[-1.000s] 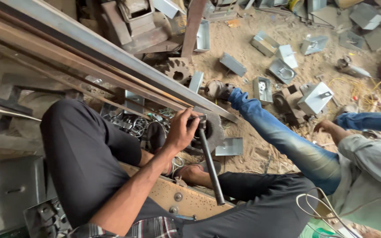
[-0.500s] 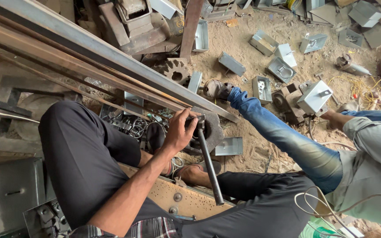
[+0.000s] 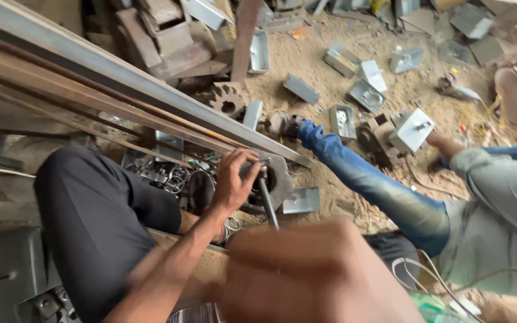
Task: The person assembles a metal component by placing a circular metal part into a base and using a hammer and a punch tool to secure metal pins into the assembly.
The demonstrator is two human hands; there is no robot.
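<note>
**Steel block held, rod set in it**

Steel beam [image 3: 151,90] spans the floor. Below its lower end, the left hand [image 3: 234,182] closes its fingers around a round metal block [image 3: 279,179], steadying the rod [image 3: 267,200]. The right hand [image 3: 312,275] is blurred; its grip cannot be told. Judged step: seating the rod; the next move calls for a firm hold.

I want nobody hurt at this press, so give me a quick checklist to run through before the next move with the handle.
1. Left hand off the dark metal die block: not ok, its fingers lie on the block right by the rod.
2. Right hand firm on the steel handle rod: cannot tell, the hand is a blur close to the camera.
3. Part seated in the block: cannot tell, the left hand covers it.
4. Co-worker's leg in blue jeans away from the block: not ok, it stretches close beside it.
5. Co-worker's hand away from the rod: ok, it is at a grey metal box farther off.
</note>
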